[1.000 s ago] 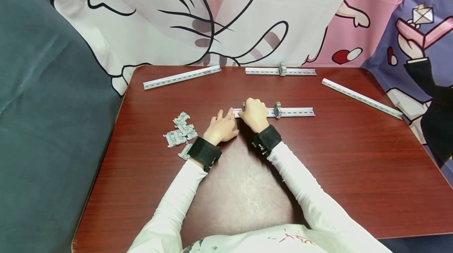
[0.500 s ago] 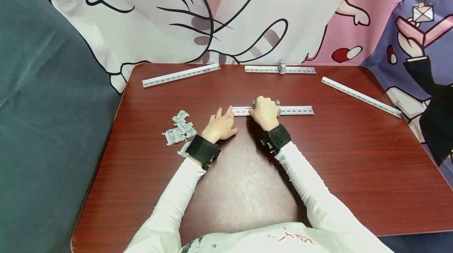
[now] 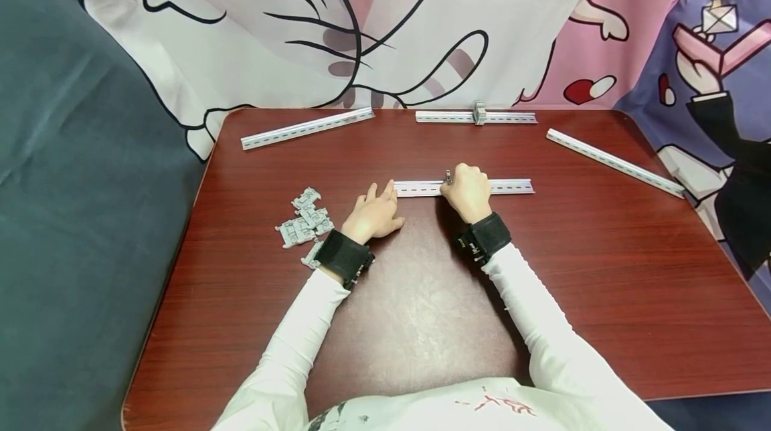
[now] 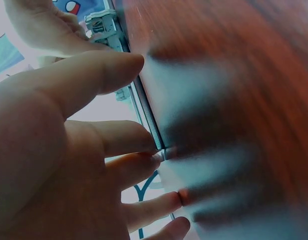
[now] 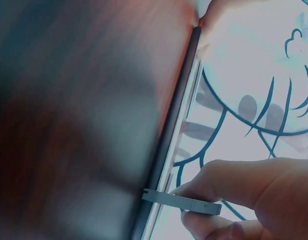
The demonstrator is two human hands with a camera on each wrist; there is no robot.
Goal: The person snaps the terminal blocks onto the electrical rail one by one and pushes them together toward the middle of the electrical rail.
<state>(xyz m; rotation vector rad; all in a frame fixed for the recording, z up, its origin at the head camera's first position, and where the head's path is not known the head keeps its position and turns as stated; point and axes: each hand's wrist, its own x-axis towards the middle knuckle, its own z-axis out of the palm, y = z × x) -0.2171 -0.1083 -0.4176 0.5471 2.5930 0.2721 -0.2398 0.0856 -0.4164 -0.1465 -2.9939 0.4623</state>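
Observation:
A slotted metal DIN rail [image 3: 418, 189] lies across the middle of the table. My left hand [image 3: 372, 213] rests at its left end, fingers extended and the index fingertip touching the rail. On the rail, the thumb and fingers of my right hand [image 3: 468, 191] pinch a thin grey terminal block [image 5: 181, 201], which stands upright across it. Grey clip-like parts also show beside the right hand in the left wrist view, one a terminal block [image 4: 101, 27]. In the head view the right hand hides part of the rail and whatever sits just behind it.
Several loose grey terminal blocks [image 3: 296, 232] lie left of the left hand. Along the back edge is a rail [image 3: 440, 117] bearing one upright terminal block [image 3: 479, 114]. Bare rails lie at the back left [image 3: 307, 128] and right [image 3: 614, 163]. A printed curtain hangs behind the table.
My right hand has slid rightward along the rail with the terminal block, and now covers the spot where a second block stood. The left hand has stayed at the rail's left end.

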